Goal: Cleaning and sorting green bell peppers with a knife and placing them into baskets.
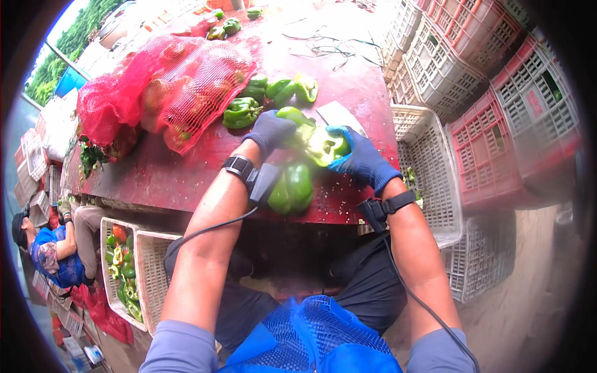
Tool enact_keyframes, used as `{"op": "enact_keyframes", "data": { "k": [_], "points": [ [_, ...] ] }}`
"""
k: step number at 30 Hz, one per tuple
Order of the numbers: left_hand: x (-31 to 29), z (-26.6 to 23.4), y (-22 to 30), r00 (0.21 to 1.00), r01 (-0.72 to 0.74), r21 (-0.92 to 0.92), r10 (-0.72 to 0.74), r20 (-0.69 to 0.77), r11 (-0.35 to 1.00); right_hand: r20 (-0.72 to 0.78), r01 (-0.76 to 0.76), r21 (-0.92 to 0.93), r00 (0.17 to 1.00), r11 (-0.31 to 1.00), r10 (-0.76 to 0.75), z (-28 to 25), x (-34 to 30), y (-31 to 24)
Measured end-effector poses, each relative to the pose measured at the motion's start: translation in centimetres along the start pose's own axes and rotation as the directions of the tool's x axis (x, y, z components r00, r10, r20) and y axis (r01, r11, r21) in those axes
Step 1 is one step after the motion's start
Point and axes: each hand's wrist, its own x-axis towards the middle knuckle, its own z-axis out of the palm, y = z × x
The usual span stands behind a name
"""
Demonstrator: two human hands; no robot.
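Observation:
Above the red tabletop, both of my gloved hands are closed on a split green bell pepper (324, 147), its pale inside showing. My left hand (272, 132) grips its left part, where the outline is blurred. My right hand (362, 158), in a blue glove, holds the opened right part with thumb and fingers around the edge. Just below my hands a whole green bell pepper (292, 188) lies near the table's front edge. Beyond my left hand sit more green peppers (242, 112), one cut open (306, 87). A flat white piece (341, 117) lies behind my right hand.
Red mesh sacks (193, 87) of produce cover the table's left. An open plastic crate (435, 180) stands at the right, near stacked crates (448, 68). At lower left is a crate of peppers (123, 273), with another person (59, 248) beyond. Thin wires (336, 46) lie at the back.

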Motion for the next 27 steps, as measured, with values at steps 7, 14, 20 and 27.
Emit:
{"op": "enact_keyframes", "data": {
  "k": [7, 14, 20, 27],
  "points": [
    [-0.9, -3.4, -0.7, 0.989, 0.148, -0.380, -0.136, 0.058, 0.913, 0.116, -0.152, 0.000, 0.982, 0.988, 0.151, -1.3, -0.7, -0.5],
    [-7.4, -5.7, 3.5, 0.999, -0.042, -0.534, 0.031, -0.029, 0.845, 0.131, -0.091, -0.362, 0.980, 0.928, 0.147, -2.4, 0.0, -3.6],
    [-12.2, -3.6, 3.9, 0.978, -0.164, -0.281, 0.118, -0.173, 0.946, -0.173, 0.021, -0.202, 0.983, 0.979, -0.057, 0.8, 0.6, -8.8],
    [-14.4, 0.8, 3.2, 0.971, -0.124, -0.334, 0.045, -0.236, 0.934, -0.074, -0.055, -0.408, 0.997, 0.911, 0.027, 5.0, -0.6, -9.8]
  ]
}}
